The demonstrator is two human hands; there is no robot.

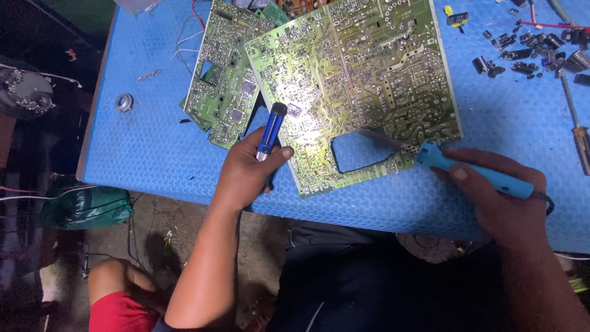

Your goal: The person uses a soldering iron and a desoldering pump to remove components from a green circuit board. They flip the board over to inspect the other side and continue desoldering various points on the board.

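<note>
While left hand (249,169) fingers clamp a blue desoldering pump (271,130), its tip rests on the large green circuit board (362,74) near the blue mat's (147,147) front edge. Right hand (501,197) fingers close around a blue soldering iron (467,169), tip on the board. A smaller board (224,80) lies partly beneath. Loose components (522,52) sit toward the far right corner.

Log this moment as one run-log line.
left hand: grips blue desoldering pump | right hand: grips blue-handled soldering iron, tip on large green circuit board | surface: blue foam mat
</note>
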